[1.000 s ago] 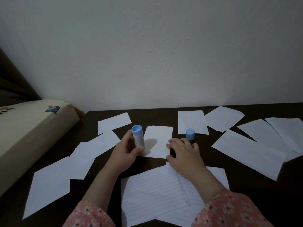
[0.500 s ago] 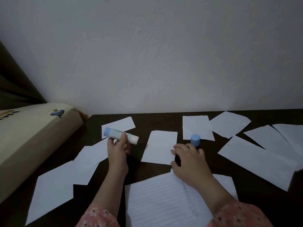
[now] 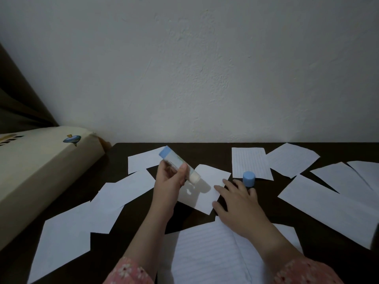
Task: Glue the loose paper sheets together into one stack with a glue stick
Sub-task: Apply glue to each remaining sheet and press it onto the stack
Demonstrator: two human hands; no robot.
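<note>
My left hand [image 3: 171,179] grips an uncapped glue stick [image 3: 178,163], tilted with its pale glue tip pointing down-right just above a small white sheet [image 3: 207,187]. My right hand [image 3: 235,203] lies spread with fingers pressing that sheet's right edge against the dark table [image 3: 266,212]. The stick's blue cap [image 3: 249,178] stands upright just beyond my right fingers. Several loose white sheets lie scattered around, and a larger lined stack [image 3: 205,253] sits under my right wrist.
A cream cushion-like object [image 3: 41,171] borders the table on the left. A white wall [image 3: 205,68] rises right behind the table's far edge. More lined sheets [image 3: 251,162] lie at the back and a long sheet [image 3: 328,206] on the right.
My left hand swung the glue stick from lying sideways over the left sheets to tip-down over the small sheet. The small sheet turned slightly. My right hand stayed on its edge.
</note>
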